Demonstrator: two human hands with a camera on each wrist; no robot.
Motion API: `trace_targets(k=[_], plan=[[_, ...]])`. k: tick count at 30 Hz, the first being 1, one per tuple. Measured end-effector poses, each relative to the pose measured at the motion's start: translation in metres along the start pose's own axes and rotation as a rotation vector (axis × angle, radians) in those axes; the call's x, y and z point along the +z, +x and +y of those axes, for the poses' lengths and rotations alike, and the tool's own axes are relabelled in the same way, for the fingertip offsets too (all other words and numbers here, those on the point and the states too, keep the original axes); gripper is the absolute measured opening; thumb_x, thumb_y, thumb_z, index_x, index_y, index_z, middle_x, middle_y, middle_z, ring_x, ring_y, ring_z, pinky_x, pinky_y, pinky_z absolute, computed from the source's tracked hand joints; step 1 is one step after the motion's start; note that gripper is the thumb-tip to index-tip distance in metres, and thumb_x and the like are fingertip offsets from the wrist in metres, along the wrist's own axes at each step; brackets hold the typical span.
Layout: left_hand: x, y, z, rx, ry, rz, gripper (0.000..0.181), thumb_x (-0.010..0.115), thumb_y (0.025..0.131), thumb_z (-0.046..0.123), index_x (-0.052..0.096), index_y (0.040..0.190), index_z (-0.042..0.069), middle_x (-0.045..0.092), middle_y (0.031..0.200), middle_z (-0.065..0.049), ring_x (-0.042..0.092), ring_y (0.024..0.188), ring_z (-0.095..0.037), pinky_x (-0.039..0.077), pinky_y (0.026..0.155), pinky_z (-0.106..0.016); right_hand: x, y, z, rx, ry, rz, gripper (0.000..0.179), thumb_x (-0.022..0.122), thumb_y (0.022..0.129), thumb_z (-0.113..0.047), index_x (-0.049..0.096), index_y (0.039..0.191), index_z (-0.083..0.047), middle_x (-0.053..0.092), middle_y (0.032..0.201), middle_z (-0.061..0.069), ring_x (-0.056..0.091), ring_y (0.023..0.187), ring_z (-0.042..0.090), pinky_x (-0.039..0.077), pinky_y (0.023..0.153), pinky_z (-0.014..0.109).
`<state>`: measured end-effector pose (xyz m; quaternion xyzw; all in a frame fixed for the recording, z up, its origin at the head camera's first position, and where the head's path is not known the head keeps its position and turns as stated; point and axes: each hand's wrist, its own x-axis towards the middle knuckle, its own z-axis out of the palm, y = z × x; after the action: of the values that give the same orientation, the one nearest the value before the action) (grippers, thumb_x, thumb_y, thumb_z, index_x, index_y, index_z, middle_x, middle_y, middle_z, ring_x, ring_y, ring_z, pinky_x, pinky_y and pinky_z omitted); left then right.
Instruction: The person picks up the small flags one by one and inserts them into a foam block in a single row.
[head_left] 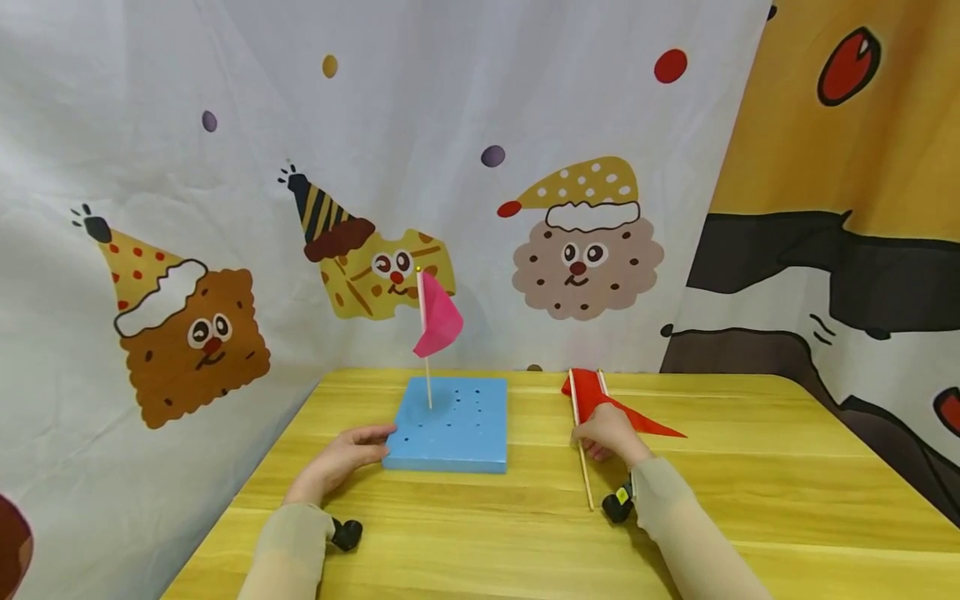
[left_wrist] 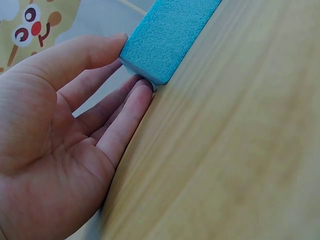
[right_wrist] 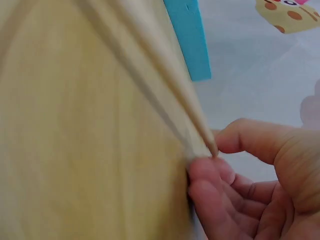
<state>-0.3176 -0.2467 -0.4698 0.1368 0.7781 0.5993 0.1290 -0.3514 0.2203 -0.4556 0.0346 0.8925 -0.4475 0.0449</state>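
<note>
A light blue foam block (head_left: 457, 446) with small holes in its top lies on the table. A pink flag (head_left: 441, 321) on a thin stick stands upright in it, towards the left. My left hand (head_left: 343, 454) rests at the block's left front corner; in the left wrist view its extended fingers touch the blue corner (left_wrist: 160, 45). To the right of the block, my right hand (head_left: 609, 432) pinches the wooden stick (right_wrist: 175, 85) of a red flag (head_left: 587, 390) between thumb and fingers. A second stick (head_left: 602, 382) shows beside the red cloth; part of the cloth is hidden behind the hand.
The wooden table (head_left: 720, 500) has a yellowish grain. Behind it hangs a white cloth (head_left: 420, 100) printed with cartoon biscuits and cheese, close to the table's far edge. A dark strap device (head_left: 619, 503) sits on the right wrist, another (head_left: 347, 535) on the left.
</note>
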Motion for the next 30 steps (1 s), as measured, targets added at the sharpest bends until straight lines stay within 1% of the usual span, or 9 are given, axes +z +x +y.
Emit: trace_targets(k=[4,7,11,13,18,21,24,27,30], plan=[[-0.001,0.001,-0.001,0.003,0.005,0.012,0.053,0.062,0.096,0.016,0.045,0.144,0.002,0.037,0.150,-0.020,0.037,0.134,-0.039,0.042,0.102,-0.040,-0.006,-0.001,0.002,0.026,0.124,-0.014,0.016,0.073,0.079,-0.010,0.066,0.076,0.004,0.062,0.065,0.012,0.062,0.048,0.021,0.056,0.049,0.035],[-0.002,0.001,-0.003,0.009,0.021,0.006,0.053,0.062,0.096,0.017,0.045,0.144,0.002,0.038,0.149,-0.020,0.036,0.135,-0.039,0.042,0.103,-0.041,-0.010,-0.001,0.004,0.061,0.193,-0.038,0.020,0.074,0.081,-0.011,0.067,0.087,0.006,0.062,0.067,0.011,0.061,0.049,0.019,0.056,0.051,0.034],[-0.002,0.001,-0.005,0.011,0.021,-0.004,0.053,0.062,0.096,0.017,0.045,0.144,0.002,0.037,0.150,-0.020,0.035,0.135,-0.039,0.040,0.103,-0.042,-0.014,0.001,0.008,0.094,0.264,-0.074,0.024,0.074,0.083,-0.013,0.066,0.092,0.007,0.063,0.068,0.010,0.061,0.052,0.017,0.057,0.054,0.032],[-0.002,0.002,-0.005,0.012,0.017,-0.003,0.053,0.062,0.096,0.016,0.045,0.144,0.002,0.038,0.149,-0.020,0.036,0.135,-0.039,0.041,0.103,-0.042,-0.016,0.002,0.009,0.095,0.293,-0.096,0.024,0.074,0.084,-0.014,0.066,0.093,0.007,0.062,0.069,0.009,0.062,0.053,0.016,0.057,0.055,0.031],[-0.001,0.002,-0.003,0.010,0.010,0.002,0.053,0.062,0.096,0.015,0.045,0.144,0.001,0.038,0.149,-0.021,0.038,0.134,-0.039,0.043,0.101,-0.040,-0.019,0.001,0.009,0.092,0.347,-0.140,0.023,0.069,0.088,-0.015,0.065,0.096,0.007,0.060,0.069,0.007,0.061,0.054,0.014,0.056,0.057,0.030],[-0.001,0.001,-0.001,0.015,0.005,-0.007,0.054,0.062,0.097,0.015,0.043,0.145,-0.001,0.036,0.150,-0.022,0.037,0.134,-0.040,0.043,0.101,-0.039,-0.020,0.000,0.006,0.087,0.361,-0.161,0.026,0.066,0.091,-0.014,0.063,0.102,0.009,0.059,0.070,0.006,0.061,0.055,0.013,0.056,0.058,0.029],[-0.001,0.000,0.000,0.013,-0.007,-0.010,0.054,0.062,0.097,0.014,0.043,0.145,0.000,0.036,0.150,-0.021,0.036,0.135,-0.040,0.043,0.101,-0.040,-0.022,-0.001,0.002,0.084,0.368,-0.171,0.031,0.063,0.093,-0.015,0.058,0.110,0.010,0.061,0.074,0.007,0.061,0.057,0.014,0.057,0.059,0.030],[-0.001,0.000,0.000,0.017,0.002,-0.010,0.053,0.061,0.097,0.015,0.044,0.145,0.000,0.036,0.150,-0.021,0.035,0.135,-0.040,0.042,0.102,-0.041,-0.024,0.000,-0.005,0.085,0.387,-0.164,0.037,0.064,0.093,-0.015,0.055,0.117,0.011,0.064,0.080,0.009,0.061,0.058,0.015,0.057,0.059,0.030],[-0.002,0.001,-0.002,0.019,0.022,-0.008,0.053,0.062,0.097,0.016,0.044,0.145,0.001,0.037,0.150,-0.020,0.035,0.135,-0.040,0.042,0.103,-0.041,-0.027,0.000,-0.015,0.053,0.406,-0.168,0.043,0.063,0.094,-0.016,0.051,0.124,0.013,0.065,0.086,0.014,0.061,0.058,0.014,0.057,0.061,0.031]])
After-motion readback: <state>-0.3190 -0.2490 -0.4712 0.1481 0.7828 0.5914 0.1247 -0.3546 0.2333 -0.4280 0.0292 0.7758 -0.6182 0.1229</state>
